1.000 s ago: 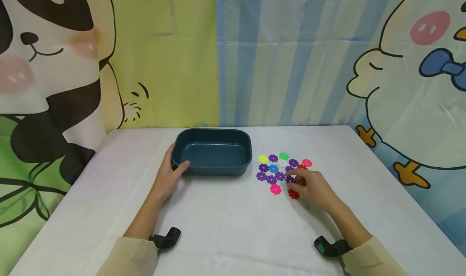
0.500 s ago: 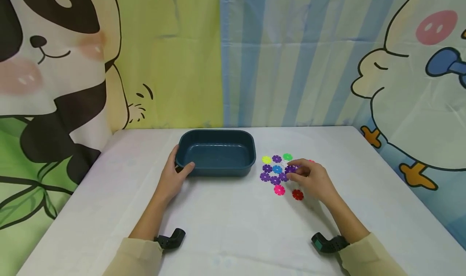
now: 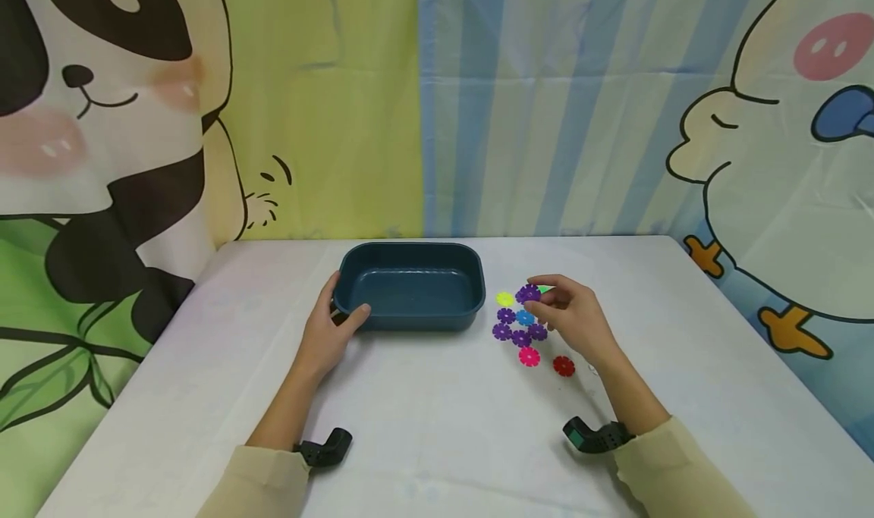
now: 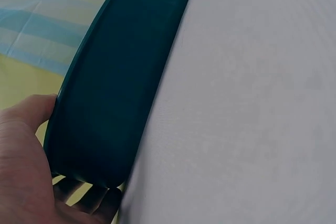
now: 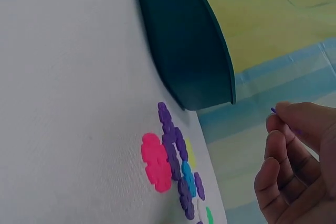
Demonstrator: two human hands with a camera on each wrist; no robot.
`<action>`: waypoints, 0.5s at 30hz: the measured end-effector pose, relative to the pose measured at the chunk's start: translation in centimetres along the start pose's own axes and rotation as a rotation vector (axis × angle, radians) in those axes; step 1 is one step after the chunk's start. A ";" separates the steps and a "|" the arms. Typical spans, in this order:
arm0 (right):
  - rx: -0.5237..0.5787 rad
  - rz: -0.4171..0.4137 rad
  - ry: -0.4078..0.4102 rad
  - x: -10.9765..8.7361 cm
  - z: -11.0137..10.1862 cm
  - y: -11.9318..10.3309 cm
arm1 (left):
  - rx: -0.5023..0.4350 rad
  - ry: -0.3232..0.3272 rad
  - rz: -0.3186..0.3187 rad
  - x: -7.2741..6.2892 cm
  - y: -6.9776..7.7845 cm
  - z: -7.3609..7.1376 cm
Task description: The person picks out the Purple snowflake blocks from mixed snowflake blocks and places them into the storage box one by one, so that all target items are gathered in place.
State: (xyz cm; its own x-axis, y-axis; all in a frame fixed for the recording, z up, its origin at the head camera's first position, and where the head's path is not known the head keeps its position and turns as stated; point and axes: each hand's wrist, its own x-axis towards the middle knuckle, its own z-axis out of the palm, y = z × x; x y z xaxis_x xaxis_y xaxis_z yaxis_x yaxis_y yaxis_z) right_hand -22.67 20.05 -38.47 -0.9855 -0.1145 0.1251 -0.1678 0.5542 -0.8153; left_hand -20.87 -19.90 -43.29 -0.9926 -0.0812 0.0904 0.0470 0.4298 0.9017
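A dark teal rectangular tub (image 3: 423, 322) stands on the white table. My left hand (image 3: 326, 337) grips its left front corner; in the left wrist view the thumb (image 4: 38, 109) lies at the rim and the fingers reach round the end. My right hand (image 3: 579, 322) pinches a purple notched plastic disc (image 3: 527, 293) between thumb and fingers, raised above the others. Only a thin purple edge of it shows in the right wrist view. Beneath lie several flat discs: purple (image 3: 522, 338), yellow (image 3: 504, 299), blue (image 3: 525, 317), pink (image 3: 529, 356) and red (image 3: 564, 365). My hand covers part of the group.
The white-covered table (image 3: 437, 419) reaches back to a hanging cloth (image 3: 546, 124) with cartoon animals and stripes. The discs lie just right of the tub. A black wrist camera (image 3: 326, 447) is strapped to the left wrist, another (image 3: 595, 435) to the right.
My right hand has risen from the discs and moved slightly left and back, now with a purple disc pinched in it. The left hand keeps its grip on the tub. The head view has shifted slightly.
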 end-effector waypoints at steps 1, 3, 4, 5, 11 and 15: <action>0.016 -0.002 -0.003 0.2 0.2 -0.1 | -0.001 0.003 -0.002 -0.1 0.0 -0.1; 0.042 -0.006 -0.005 0.4 0.5 -0.3 | -0.013 0.004 -0.002 -0.1 -0.1 -0.2; 0.055 -0.006 -0.004 0.6 0.6 -0.4 | -0.021 0.001 -0.003 -0.1 -0.1 -0.2; 0.067 -0.006 -0.005 0.7 0.7 -0.5 | -0.028 -0.003 -0.005 -0.1 -0.1 -0.2; 0.109 -0.008 -0.005 0.9 1.0 -0.8 | -0.023 -0.018 -0.032 0.1 0.3 -0.5; 0.120 -0.006 0.006 1.1 1.0 -1.1 | -0.002 -0.026 -0.044 0.1 0.5 -0.7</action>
State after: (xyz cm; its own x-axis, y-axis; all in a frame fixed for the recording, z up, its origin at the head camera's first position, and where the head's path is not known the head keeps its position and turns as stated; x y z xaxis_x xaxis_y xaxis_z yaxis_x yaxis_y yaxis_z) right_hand -23.53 18.47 -37.96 -0.9847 -0.1121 0.1332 -0.1698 0.4510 -0.8762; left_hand -20.83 -20.31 -42.57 -0.9963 -0.0765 0.0400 0.0038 0.4241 0.9056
